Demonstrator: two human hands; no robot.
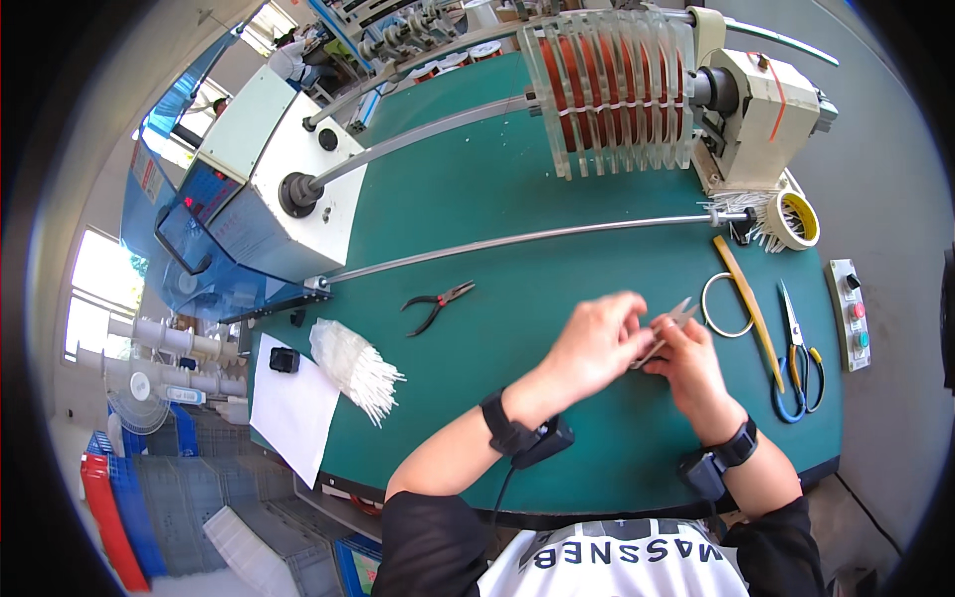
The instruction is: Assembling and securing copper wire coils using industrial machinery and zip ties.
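Note:
Over the right half of the green table my two hands work close together. My right hand [691, 366] is closed around small snips [681, 310], whose two pointed metal blades stick out past the fingers. My left hand [595, 346] meets it with bent fingers drawn together; what they pinch is too small and hidden to name. A thin whitish strip [649, 354] shows just under the fingertips, partly covered. Right of my hands lie a white ring [726, 304], a flat yellow-brown stick [748, 310] and scissors [798, 370] with blue-and-yellow handles.
Pliers [438, 306] and a bag of white tubes [356, 366] lie to the left, near a white sheet [288, 408]. A winding machine [284, 179] carries a shaft to clear plates wound with orange wire [617, 95]. A tape roll [793, 220] and a button box [850, 314] sit right.

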